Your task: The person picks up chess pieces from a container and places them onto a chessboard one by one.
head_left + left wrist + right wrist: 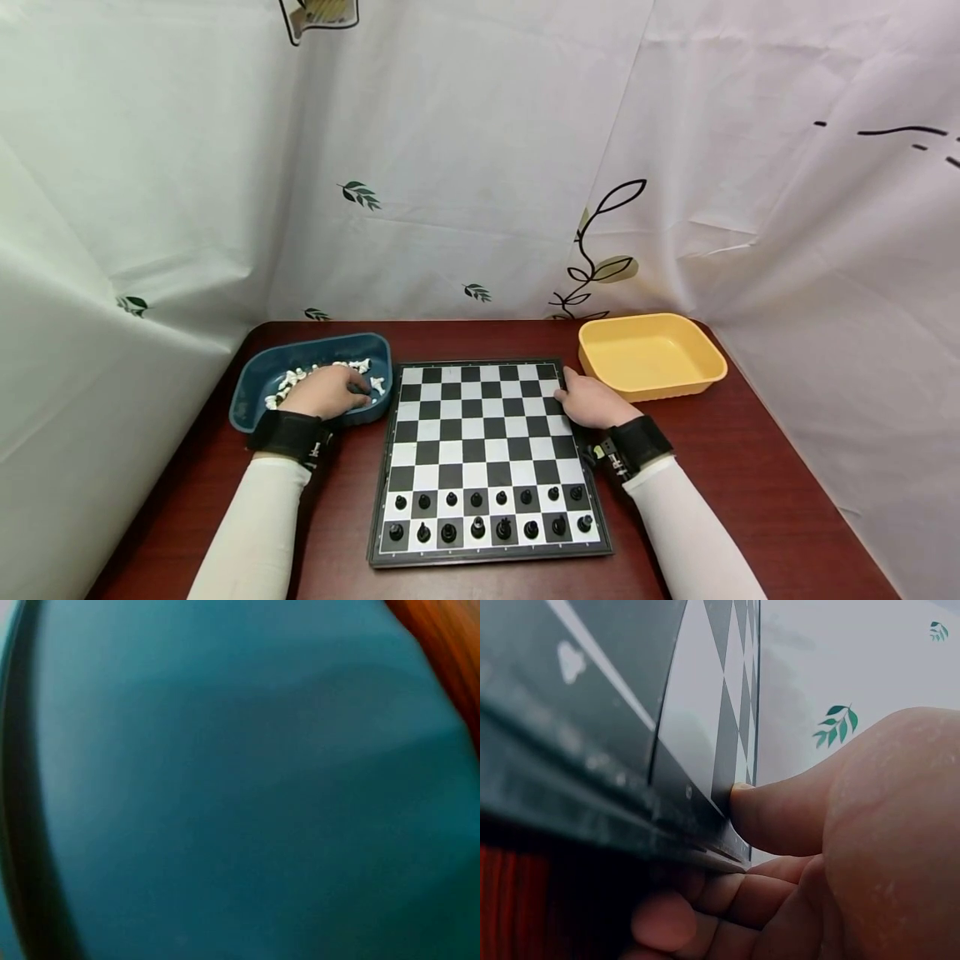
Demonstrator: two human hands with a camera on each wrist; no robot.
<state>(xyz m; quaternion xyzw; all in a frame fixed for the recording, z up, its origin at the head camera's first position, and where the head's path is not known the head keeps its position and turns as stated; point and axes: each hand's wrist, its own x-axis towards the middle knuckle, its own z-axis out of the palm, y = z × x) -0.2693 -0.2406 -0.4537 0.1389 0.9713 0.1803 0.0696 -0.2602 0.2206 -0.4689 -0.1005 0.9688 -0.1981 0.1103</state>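
Where the dark red bench [750,467] carries the lot, a black-and-white chessboard [480,433] lies flat at its middle, framed in a dark rim. Black chess pieces [487,512] stand in two full rows on the board's near edge; the remaining squares show bare. A blue tray [258,375] sits just beside the board's far left corner, holding a scatter of white chess pieces [330,375]. The left hand [326,392] rests inside this tray, palm down over the white pieces, fingers curled among them; whether it pinches one cannot be told from the head view, and the left wrist view shows only the blurred blue tray wall [240,795] with a sliver of bench at the upper right. The right hand [592,402] grips the board's right edge toward its far corner: in the right wrist view the thumb [780,817] presses on the top of the rim while the fingers [667,919] curl beneath it. A yellow tray [652,354] stands just beside the board's far right corner, near the right hand but apart from it. Both forearms wear white sleeves [258,533] with black wrist straps [288,435]. A white cloth [480,167] printed with green leaves hangs behind and to either side of the bench.
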